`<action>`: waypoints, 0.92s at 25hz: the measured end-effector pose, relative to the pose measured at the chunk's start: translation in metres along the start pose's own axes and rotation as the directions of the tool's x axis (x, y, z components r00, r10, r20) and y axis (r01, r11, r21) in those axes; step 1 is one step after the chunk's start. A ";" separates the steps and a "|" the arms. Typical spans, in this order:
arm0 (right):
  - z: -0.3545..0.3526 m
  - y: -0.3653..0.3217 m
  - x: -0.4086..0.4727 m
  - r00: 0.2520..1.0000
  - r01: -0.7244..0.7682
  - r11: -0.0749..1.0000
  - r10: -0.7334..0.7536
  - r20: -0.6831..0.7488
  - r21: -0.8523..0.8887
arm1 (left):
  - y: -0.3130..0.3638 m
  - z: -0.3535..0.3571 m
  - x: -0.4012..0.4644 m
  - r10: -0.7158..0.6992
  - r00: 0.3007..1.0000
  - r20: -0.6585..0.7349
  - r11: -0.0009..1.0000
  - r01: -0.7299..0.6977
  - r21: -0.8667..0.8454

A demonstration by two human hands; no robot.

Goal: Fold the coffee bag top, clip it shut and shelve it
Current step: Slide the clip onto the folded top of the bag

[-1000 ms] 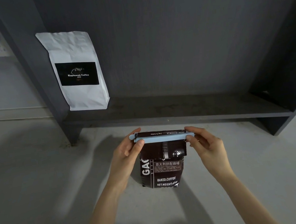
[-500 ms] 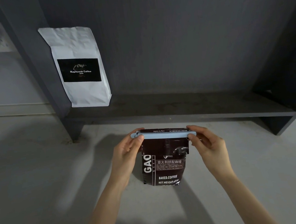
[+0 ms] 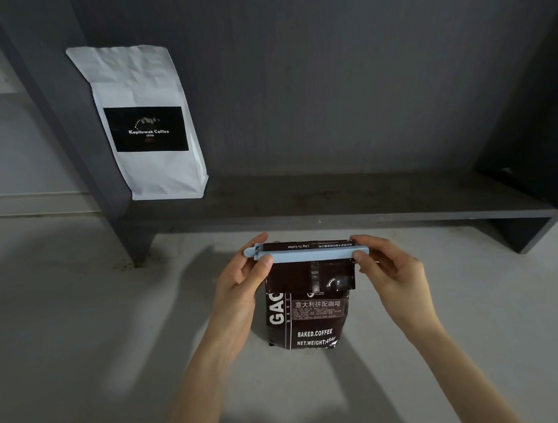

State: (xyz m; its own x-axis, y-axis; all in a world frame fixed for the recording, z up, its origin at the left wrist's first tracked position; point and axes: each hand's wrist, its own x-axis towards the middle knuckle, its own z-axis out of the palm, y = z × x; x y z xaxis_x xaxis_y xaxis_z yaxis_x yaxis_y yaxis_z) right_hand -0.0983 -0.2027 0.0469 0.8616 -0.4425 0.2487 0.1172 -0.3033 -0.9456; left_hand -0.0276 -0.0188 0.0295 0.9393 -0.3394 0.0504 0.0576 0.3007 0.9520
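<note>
A dark brown coffee bag (image 3: pixel 311 314) with white lettering stands upright on the grey floor in front of the shelf. Its top is folded over, and a long light-blue clip (image 3: pixel 304 256) lies across the fold. My left hand (image 3: pixel 244 284) pinches the clip's left end between thumb and fingers. My right hand (image 3: pixel 390 268) pinches the clip's right end. The dark grey shelf board (image 3: pixel 339 205) runs just behind the bag.
A white coffee bag with a black label (image 3: pixel 148 125) stands at the shelf's left end against the upright panel (image 3: pixel 64 113). The shelf's right side wall (image 3: pixel 539 149) closes the compartment. Grey floor (image 3: pixel 77 336) spreads around the bag.
The hands, clip and bag have stayed nearly where they were; the view has shifted slightly, and my fingers have tightened a little on the clip's ends.
</note>
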 end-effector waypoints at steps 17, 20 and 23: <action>0.036 -0.054 0.020 0.918 0.295 0.768 -0.063 0.391 -0.569 | -0.002 0.000 0.002 0.029 1.000 -0.009 1.000 -0.029 0.010; 0.039 -0.055 0.018 0.928 0.276 0.773 -0.061 0.366 -0.571 | -0.002 0.000 0.001 0.031 1.000 -0.006 0.999 -0.031 0.008; 0.040 -0.055 0.018 0.931 0.276 0.770 -0.065 0.359 -0.576 | -0.002 0.000 0.002 0.029 1.000 -0.011 0.999 -0.029 0.022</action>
State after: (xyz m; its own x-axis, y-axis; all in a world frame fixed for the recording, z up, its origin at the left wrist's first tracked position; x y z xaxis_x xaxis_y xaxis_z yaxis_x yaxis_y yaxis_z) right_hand -0.0698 -0.1599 0.0950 0.9718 -0.0894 0.2180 0.0435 -0.8413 -0.5388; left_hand -0.0257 -0.0200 0.0280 0.9441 -0.3211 0.0751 0.0230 0.2912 0.9564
